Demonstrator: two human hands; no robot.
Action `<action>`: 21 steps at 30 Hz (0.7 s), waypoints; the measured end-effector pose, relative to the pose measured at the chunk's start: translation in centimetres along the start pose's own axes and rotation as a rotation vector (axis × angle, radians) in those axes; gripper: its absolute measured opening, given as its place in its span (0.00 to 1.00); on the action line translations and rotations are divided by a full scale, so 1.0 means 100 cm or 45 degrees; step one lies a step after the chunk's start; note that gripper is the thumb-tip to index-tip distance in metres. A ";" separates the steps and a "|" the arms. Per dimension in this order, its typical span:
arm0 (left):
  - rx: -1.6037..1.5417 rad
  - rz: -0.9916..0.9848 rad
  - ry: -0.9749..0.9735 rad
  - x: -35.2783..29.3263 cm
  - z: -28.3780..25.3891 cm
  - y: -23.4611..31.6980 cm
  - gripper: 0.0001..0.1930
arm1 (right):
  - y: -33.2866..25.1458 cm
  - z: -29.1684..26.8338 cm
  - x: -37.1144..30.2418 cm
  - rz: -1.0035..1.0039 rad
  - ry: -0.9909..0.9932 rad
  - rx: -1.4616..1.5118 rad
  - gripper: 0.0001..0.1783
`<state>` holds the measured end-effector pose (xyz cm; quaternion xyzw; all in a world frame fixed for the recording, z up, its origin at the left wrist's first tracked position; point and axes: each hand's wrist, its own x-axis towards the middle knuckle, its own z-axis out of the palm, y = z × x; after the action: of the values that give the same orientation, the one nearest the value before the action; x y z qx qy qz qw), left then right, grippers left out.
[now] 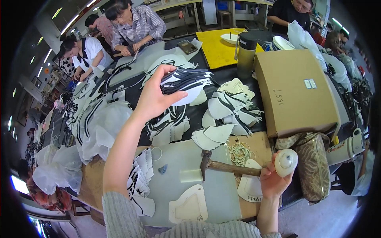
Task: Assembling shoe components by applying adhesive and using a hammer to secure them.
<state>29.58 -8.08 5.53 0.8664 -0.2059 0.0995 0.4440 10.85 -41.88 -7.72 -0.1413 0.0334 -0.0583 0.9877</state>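
Observation:
My left hand (155, 99) is raised over the middle of the table, its thumb and fingers closed around a stack of black-and-white cut pieces (186, 84). Lower right, my right hand (274, 183) grips a white rounded container (286, 162) with a small dark spot at its centre. A hammer (228, 166) lies on the grey mat (166, 180), its wooden handle reaching to the fingers of my right hand. Below my left hand are more black-and-white pieces (171, 129). White pieces (214, 134) lie in a loose pile to the right of them.
A cardboard box (295, 95) stands at right, with a dark tumbler (246, 55) behind its left side. Nearer lie a patterned bag (313, 168), tangled cord (240, 152) and a pale template (188, 206). Plastic bags (105, 123) cover the left. Several people work across the table.

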 end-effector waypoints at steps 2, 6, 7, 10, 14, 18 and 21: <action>0.060 0.104 0.165 -0.013 -0.001 0.017 0.29 | 0.002 0.003 0.001 -0.015 0.114 -0.026 0.29; 0.032 0.117 0.226 -0.033 -0.002 0.050 0.31 | 0.002 0.005 0.004 -0.022 0.116 -0.093 0.28; 0.066 0.148 0.259 -0.038 -0.003 0.057 0.31 | 0.004 0.009 0.004 -0.030 0.124 -0.108 0.28; 0.027 0.170 0.341 -0.046 -0.003 0.069 0.31 | 0.005 0.008 0.004 -0.012 0.107 -0.071 0.27; -0.089 0.166 0.397 -0.053 -0.003 0.085 0.30 | 0.003 0.005 0.005 0.008 0.040 -0.071 0.28; -0.249 0.143 0.423 -0.054 -0.001 0.100 0.30 | 0.005 0.007 0.006 0.109 -0.014 0.026 0.33; -0.319 0.160 0.395 -0.054 0.003 0.107 0.30 | 0.014 0.034 0.005 0.177 -0.165 0.116 0.35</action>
<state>19.97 -12.42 11.22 0.7641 -0.1995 0.2329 0.5676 11.74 -39.71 -4.84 -0.0969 -0.0237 0.0183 0.9948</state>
